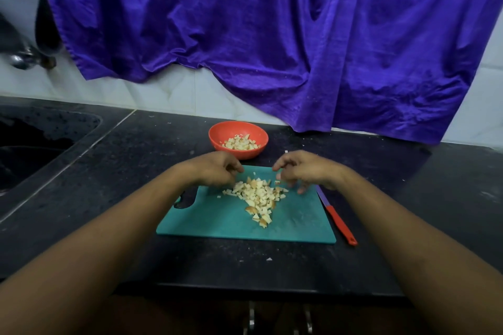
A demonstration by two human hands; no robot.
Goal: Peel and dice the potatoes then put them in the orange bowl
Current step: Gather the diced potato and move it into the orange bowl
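Dice (258, 196): pale potato cubes, some with brown skin edges, heaped in a loose wedge on the far middle of the board, with a few strays on its left.
Board (217, 223): teal, flat on the worktop (122, 171), handle hole at its left end.
Bowl (217, 133): orange, just beyond the far edge of the board, upright, with a small heap of potato cubes in its bottom.
Left hand (217, 170): over the far left of the heap, fingers bent and bunched toward the thumb, their tips at the cubes; I cannot tell whether it grasps any.
Right hand (304, 171): over the far right of the heap, fingers loosely bent and spread, tips down near the cubes, nothing seen in its grasp.
Knife (337, 219): red handle, purple blade, lying along the right edge of the board, handle nearer, apart from both hands.
Sink (32, 144): dark basin sunk into the worktop at far left.
Cloth (272, 35): purple, hanging in folds over the white wall behind.
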